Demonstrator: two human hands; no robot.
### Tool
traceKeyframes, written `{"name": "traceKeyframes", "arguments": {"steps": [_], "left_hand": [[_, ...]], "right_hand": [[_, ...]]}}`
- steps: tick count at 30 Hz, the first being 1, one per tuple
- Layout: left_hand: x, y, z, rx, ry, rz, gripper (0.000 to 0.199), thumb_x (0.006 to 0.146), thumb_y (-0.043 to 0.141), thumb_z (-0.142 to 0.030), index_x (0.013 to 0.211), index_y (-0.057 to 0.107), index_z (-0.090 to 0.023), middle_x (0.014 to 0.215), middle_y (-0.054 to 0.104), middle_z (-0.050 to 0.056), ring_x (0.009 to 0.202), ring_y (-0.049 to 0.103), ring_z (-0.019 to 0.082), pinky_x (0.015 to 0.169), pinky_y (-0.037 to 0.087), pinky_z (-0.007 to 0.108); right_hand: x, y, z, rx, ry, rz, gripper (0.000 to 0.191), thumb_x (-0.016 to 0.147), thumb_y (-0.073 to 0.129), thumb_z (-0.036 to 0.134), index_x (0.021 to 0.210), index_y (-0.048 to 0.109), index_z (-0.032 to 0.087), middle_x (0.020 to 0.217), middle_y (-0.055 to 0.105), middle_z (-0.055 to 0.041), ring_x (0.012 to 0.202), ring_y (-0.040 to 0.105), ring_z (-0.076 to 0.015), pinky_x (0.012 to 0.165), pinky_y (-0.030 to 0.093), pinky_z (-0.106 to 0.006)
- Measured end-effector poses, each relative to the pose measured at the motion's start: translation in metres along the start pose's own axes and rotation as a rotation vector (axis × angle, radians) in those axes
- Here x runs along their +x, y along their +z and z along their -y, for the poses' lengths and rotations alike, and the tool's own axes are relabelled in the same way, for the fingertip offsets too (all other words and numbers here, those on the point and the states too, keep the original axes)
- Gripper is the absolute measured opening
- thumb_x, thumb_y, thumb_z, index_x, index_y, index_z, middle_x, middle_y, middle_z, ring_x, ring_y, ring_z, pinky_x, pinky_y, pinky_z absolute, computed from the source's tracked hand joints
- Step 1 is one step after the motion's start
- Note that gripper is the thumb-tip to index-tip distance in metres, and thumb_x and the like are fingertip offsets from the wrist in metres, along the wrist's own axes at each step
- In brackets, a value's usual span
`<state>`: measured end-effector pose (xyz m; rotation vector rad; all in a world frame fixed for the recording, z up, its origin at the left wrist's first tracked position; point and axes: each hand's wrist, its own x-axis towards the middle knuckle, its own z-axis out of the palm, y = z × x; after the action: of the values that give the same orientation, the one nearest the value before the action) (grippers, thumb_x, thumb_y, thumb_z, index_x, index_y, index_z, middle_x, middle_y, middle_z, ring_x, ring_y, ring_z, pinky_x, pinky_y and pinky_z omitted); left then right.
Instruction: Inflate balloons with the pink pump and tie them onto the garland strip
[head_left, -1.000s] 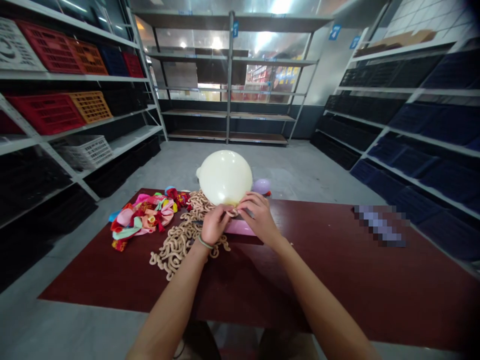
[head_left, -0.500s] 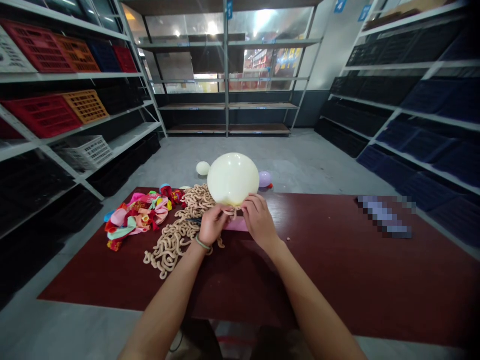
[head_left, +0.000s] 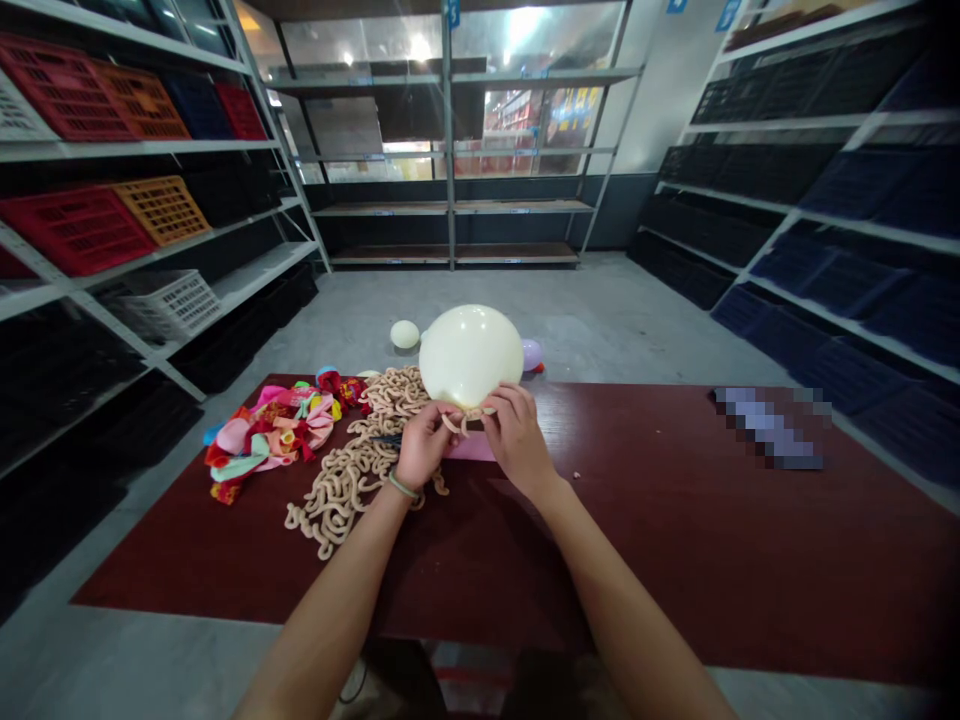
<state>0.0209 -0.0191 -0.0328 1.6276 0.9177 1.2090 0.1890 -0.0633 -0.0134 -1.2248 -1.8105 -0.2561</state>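
Observation:
A large inflated cream balloon (head_left: 471, 350) stands above the table's far edge, its neck end toward me. My left hand (head_left: 421, 448), with a band at the wrist, is closed in a pinch on a short beige cord (head_left: 451, 425) at the balloon's neck. From the other side my right hand (head_left: 516, 438) pinches the same cord, fingertips close under the balloon. The fingers partly hide the neck. Left of my hands lies a heap of curly beige cord pieces (head_left: 341, 490). Below the balloon is a flat pink item (head_left: 472, 448), partly covered by my hands.
Limp coloured balloons (head_left: 270, 435) lie on the dark red table (head_left: 675, 560) at left. A pixelated object (head_left: 772, 425) is at right. Beyond the table, a small pale balloon (head_left: 405, 335) and a purple balloon (head_left: 532, 353) are seen. Shelves with crates (head_left: 161, 208) flank the room.
The balloon has shifted slightly right in view. Curved cord ends now show more clearly between my fingertips at its neck. Both hands stay close together there.

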Motion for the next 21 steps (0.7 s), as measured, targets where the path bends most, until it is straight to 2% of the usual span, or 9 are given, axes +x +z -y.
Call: {"name": "traceKeyframes", "arguments": {"steps": [4, 7, 11, 21], "left_hand": [[0.0, -0.001, -0.001, 0.013, 0.0, -0.003, 0.022, 0.089, 0.061, -0.04, 0.089, 0.064, -0.018, 0.057, 0.059, -0.003, 0.049, 0.053, 0.012, 0.051, 0.043, 0.022], [0.0, -0.001, 0.0, 0.034, 0.013, 0.01, 0.022, 0.089, 0.06, -0.04, 0.089, 0.064, -0.017, 0.057, 0.06, -0.003, 0.049, 0.054, 0.012, 0.052, 0.043, 0.022], [-0.001, 0.0, -0.001, 0.09, 0.033, 0.022, 0.023, 0.091, 0.057, -0.04, 0.087, 0.062, -0.018, 0.057, 0.059, -0.003, 0.049, 0.053, 0.011, 0.052, 0.042, 0.022], [0.002, -0.008, 0.001, 0.223, 0.081, -0.022, 0.023, 0.094, 0.052, -0.04, 0.09, 0.061, -0.019, 0.063, 0.062, -0.002, 0.055, 0.058, 0.013, 0.058, 0.044, 0.023]], "right_hand": [[0.0, -0.002, 0.002, 0.008, 0.002, 0.036, 0.016, 0.096, 0.051, 0.028, 0.108, 0.058, 0.019, 0.114, 0.055, -0.0116, 0.124, 0.045, -0.026, 0.106, 0.042, -0.048], [-0.001, 0.0, 0.001, -0.019, -0.005, 0.039, 0.011, 0.096, 0.05, 0.024, 0.1, 0.059, 0.02, 0.111, 0.056, -0.0107, 0.123, 0.046, -0.0256, 0.105, 0.044, -0.046], [-0.004, 0.006, -0.001, -0.103, -0.007, 0.01, 0.013, 0.096, 0.048, 0.018, 0.093, 0.06, 0.019, 0.108, 0.056, -0.0113, 0.121, 0.046, -0.0252, 0.102, 0.047, -0.044], [-0.005, 0.01, -0.008, -0.173, -0.066, -0.009, 0.015, 0.096, 0.045, 0.014, 0.098, 0.06, 0.017, 0.109, 0.056, -0.0116, 0.124, 0.046, -0.025, 0.102, 0.048, -0.042]]}}
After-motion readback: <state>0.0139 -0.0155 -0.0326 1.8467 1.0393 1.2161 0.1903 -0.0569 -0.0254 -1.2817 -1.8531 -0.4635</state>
